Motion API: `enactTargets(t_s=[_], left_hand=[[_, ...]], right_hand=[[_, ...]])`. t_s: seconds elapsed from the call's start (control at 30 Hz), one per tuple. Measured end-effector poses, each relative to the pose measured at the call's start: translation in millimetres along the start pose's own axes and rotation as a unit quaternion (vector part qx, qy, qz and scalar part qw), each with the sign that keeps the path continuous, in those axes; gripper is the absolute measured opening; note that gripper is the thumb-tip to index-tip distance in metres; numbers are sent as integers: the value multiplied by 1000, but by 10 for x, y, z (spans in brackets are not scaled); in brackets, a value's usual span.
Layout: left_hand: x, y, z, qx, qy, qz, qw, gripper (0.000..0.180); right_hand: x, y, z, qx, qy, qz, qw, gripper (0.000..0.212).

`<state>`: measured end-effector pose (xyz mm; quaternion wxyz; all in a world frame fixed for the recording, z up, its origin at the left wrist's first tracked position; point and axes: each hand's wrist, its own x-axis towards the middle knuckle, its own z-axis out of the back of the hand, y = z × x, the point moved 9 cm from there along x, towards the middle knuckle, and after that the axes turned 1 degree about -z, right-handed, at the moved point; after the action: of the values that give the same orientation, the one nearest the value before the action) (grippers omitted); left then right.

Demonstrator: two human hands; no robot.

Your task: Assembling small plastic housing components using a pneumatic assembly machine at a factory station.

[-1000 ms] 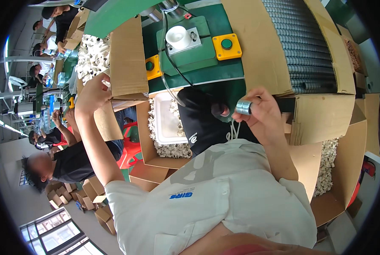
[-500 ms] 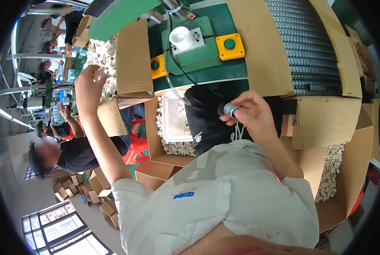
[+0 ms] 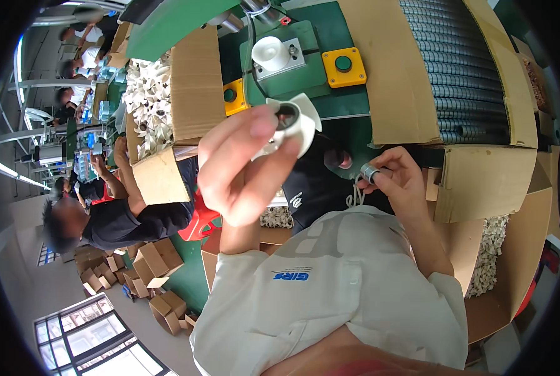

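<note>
Flanking the green table (image 3: pixel 339 103), cardboard boxes (image 3: pixel 396 94) hold white and grey parts (image 3: pixel 148 94).

The person wore a pale grey short-sleeved shirt (image 3: pixel 317 301) with small blue lettering (image 3: pixel 294 276) and a larger darker grey print (image 3: pixel 314 237), above black trousers (image 3: pixel 321 182) bearing a small white mark (image 3: pixel 296 200) and a looped pale drawstring (image 3: pixel 357 193).

White finned part (image 3: pixel 307 127) (dark-rimmed bore), left hand (image 3: pixel 241 160); silver cylinder (image 3: pixel 369 173), right hand (image 3: pixel 403 180).
</note>
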<state>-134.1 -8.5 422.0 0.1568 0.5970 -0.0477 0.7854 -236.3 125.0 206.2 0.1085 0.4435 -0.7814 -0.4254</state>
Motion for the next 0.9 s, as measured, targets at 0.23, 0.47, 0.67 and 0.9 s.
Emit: enactTargets(t_s=[0.23, 0.47, 0.67, 0.9], left_hand=[[-37, 129, 161, 7, 49, 94, 994, 35], [-568, 887, -244, 61, 66, 181, 979, 32], [-789, 1394, -357, 76, 99, 223, 967, 29], [-843, 1518, -501, 83, 25, 218, 972, 28]], right_hand=[[105, -97, -122, 7, 41, -12, 999, 36], [75, 106, -300, 10, 57, -3, 998, 38], [-596, 1625, -142, -405, -98, 368, 831, 38], [110, 2010, 503, -724, -200, 137, 646, 20]])
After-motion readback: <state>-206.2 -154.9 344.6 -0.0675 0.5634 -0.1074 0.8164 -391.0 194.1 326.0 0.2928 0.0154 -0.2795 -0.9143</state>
